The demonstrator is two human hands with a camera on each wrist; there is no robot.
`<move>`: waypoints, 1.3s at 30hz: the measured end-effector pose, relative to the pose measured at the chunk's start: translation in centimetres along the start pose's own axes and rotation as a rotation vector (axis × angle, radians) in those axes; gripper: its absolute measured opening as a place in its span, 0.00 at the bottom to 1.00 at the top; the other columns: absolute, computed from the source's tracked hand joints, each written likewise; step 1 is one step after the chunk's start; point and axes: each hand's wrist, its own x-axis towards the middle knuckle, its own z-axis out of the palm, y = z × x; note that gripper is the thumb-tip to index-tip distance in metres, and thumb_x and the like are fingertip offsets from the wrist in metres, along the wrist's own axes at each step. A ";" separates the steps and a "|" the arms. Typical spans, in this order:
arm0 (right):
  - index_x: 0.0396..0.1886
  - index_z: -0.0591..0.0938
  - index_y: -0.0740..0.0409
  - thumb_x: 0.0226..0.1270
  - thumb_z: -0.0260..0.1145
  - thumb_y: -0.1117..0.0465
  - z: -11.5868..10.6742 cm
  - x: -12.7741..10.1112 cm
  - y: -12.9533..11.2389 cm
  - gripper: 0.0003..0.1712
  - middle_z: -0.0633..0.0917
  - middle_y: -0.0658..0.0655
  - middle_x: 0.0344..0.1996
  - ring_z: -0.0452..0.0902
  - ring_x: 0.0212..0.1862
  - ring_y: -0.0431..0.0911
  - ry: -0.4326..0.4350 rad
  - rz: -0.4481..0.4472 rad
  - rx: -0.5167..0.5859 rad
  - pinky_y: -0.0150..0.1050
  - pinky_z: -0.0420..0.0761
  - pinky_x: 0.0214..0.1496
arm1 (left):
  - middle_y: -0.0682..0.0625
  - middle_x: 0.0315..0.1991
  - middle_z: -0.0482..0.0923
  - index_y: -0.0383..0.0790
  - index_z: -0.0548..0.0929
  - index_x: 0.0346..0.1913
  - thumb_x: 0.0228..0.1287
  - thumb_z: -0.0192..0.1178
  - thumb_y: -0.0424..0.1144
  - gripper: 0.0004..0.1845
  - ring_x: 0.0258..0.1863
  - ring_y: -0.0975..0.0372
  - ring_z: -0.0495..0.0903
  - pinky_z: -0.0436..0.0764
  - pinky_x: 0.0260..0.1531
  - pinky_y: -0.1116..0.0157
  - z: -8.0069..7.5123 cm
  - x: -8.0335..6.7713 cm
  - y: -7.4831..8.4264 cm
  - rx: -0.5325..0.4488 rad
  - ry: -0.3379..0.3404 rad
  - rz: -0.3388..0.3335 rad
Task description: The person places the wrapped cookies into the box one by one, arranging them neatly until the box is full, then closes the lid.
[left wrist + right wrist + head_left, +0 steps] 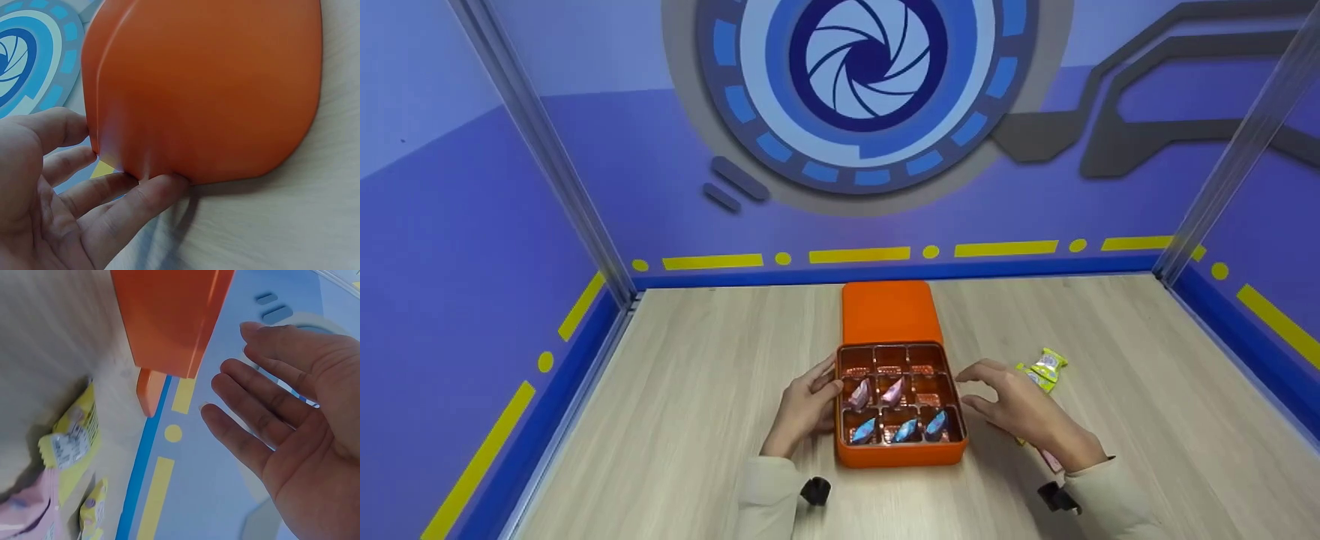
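Observation:
An orange box [900, 454] with a divided tray stands in the middle of the table. Three blue-wrapped candies [905, 430] lie in its front row. Two pink-wrapped candies [892, 391] sit in the left and centre compartments of the middle row. My left hand [802, 409] holds the box at its left side, thumb at the rim and fingertips along the wall. Just off the right rim hovers my right hand [1020, 405], fingers loosely bent, nothing between them. Yellow-wrapped candies [1046, 367] lie on the table beyond that hand, which partly hides them.
The orange lid [889, 311] lies behind the box, near the back wall. A pink wrapper [34, 509] lies beside the yellow candies in the right wrist view. Blue-purple panels [547, 187] enclose the wooden table [705, 390] at the back and both sides.

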 end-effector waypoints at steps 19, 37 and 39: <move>0.51 0.88 0.58 0.66 0.77 0.69 -1.1 -2.5 1.5 0.15 0.89 0.54 0.50 0.86 0.53 0.56 -0.002 0.077 0.003 0.56 0.85 0.55 | 0.37 0.68 0.79 0.45 0.74 0.78 0.78 0.63 0.40 0.29 0.63 0.47 0.82 0.87 0.53 0.51 0.0 -0.3 0.0 -0.034 -0.007 -0.024; 0.50 0.88 0.61 0.67 0.77 0.67 -1.5 -4.8 2.5 0.13 0.89 0.55 0.49 0.86 0.53 0.56 -0.006 0.118 -0.013 0.56 0.86 0.53 | 0.34 0.69 0.77 0.43 0.71 0.80 0.79 0.62 0.39 0.30 0.58 0.46 0.85 0.90 0.37 0.51 0.0 -0.5 0.1 -0.072 -0.024 -0.014; 0.50 0.88 0.61 0.67 0.77 0.67 -1.6 -5.1 2.5 0.13 0.89 0.55 0.49 0.86 0.52 0.57 -0.016 0.140 -0.014 0.57 0.86 0.52 | 0.34 0.69 0.77 0.43 0.71 0.80 0.79 0.61 0.39 0.30 0.58 0.46 0.85 0.90 0.37 0.50 0.0 -0.5 0.1 -0.078 -0.026 -0.016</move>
